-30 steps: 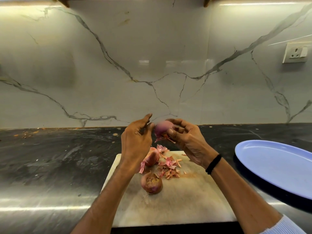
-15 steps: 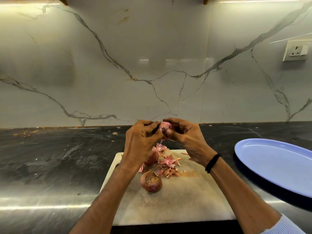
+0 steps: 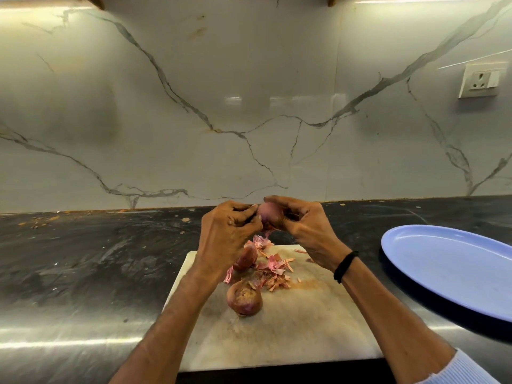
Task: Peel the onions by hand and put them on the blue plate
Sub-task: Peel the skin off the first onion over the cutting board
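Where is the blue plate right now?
In the head view, the blue plate sits on the dark counter, right of the cutting board.

- There is one camera. It sits on the person's head and looks forward and down.
- The left hand [image 3: 224,236] and the right hand [image 3: 307,231] are close to it, in the middle of the picture, both pinching one onion [image 3: 268,213].
- The cutting board [image 3: 291,328] lies just below them, near the bottom.
- The marble wall [image 3: 249,106] fills the top half, farther off.
- The blue plate [image 3: 457,273] is cut off by the right edge.
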A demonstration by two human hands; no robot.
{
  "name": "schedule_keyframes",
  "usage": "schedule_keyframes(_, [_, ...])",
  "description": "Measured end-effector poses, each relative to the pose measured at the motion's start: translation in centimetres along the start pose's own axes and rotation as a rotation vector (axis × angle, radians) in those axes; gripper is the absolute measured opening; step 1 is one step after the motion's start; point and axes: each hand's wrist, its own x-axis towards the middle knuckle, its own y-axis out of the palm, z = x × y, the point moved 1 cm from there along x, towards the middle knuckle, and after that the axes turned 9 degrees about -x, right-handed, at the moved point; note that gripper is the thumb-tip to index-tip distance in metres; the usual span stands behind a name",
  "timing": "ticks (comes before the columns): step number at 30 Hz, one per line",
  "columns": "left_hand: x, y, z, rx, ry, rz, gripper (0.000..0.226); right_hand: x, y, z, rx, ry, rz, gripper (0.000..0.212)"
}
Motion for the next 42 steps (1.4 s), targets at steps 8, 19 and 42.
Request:
schedule_keyframes(8, [-0.1, 0.0, 0.6, 0.024, 0.014, -0.053, 0.020, 0.0, 0.0, -0.2, 0.005, -0.002, 0.007, 0.035])
schedule_keyframes(19, [0.0, -0.2, -0.1, -0.220, -0.138, -0.076, 0.034, 0.1, 0.3, 0.0, 0.196, 0.155, -0.020, 0.045])
schedule_keyframes(42, [-0.5, 0.8, 0.4, -0.146, -0.064, -0.244, 0.022, -0.1, 0.9, 0.8, 0.391, 0.220, -0.006, 0.050])
